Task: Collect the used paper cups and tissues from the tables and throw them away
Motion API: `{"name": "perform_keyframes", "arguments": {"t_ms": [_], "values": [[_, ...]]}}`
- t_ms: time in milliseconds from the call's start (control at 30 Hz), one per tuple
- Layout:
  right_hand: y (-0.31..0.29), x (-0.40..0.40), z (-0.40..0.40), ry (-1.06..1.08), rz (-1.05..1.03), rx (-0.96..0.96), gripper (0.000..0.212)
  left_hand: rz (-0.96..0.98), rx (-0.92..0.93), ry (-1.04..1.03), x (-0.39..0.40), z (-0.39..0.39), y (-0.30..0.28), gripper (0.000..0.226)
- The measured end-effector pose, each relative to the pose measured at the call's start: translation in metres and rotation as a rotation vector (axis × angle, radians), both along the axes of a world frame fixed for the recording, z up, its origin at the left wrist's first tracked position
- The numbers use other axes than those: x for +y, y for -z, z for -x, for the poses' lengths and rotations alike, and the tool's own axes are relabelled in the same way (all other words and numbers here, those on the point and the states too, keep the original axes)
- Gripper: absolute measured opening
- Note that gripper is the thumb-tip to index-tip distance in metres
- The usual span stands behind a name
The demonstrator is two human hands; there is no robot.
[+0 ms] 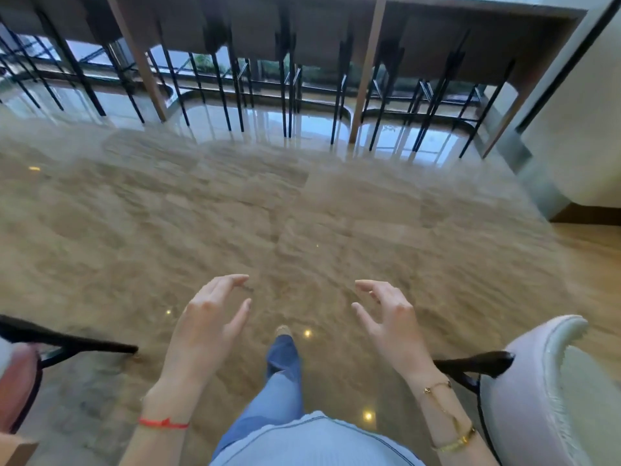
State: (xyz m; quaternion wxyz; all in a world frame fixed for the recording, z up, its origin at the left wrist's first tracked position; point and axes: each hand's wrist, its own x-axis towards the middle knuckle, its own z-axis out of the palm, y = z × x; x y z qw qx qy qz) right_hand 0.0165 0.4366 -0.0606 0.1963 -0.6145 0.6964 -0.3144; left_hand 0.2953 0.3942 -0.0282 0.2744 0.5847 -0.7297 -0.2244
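No paper cup or tissue shows in the head view. My left hand (210,326) hovers low in the middle, fingers curved and apart, with nothing in it. A red string is tied around its wrist. My right hand (386,317) hangs at the same height to the right, also spread and holding nothing, with gold bracelets on the wrist. Both hands are above the glossy beige floor (235,210). Between them I see my blue-jeaned leg (282,371) stepping forward.
A long wooden counter (368,62) with several black-legged stools (285,89) runs along the far side. A white upholstered chair (537,391) stands at the lower right, and a pink chair with black legs (20,375) at the lower left. A pale wall (578,129) rises on the right.
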Motion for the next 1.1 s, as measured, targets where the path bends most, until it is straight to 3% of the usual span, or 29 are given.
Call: {"name": "perform_keyframes", "arguments": {"t_ms": [300, 633, 1100], "values": [[-0.016, -0.252, 0.02, 0.034, 0.068, -0.013, 0.032, 0.083, -0.031, 0.033, -0.253, 0.012, -0.022, 0.035], [-0.008, -0.453, 0.056, 0.106, 0.032, -0.062, 0.031, 0.045, -0.059, 0.082, -0.472, 0.049, -0.018, 0.034], [-0.031, -0.821, 0.151, -0.014, 0.087, -0.01, 0.033, 0.082, -0.039, 0.005, -0.805, 0.142, -0.033, 0.035]]}}
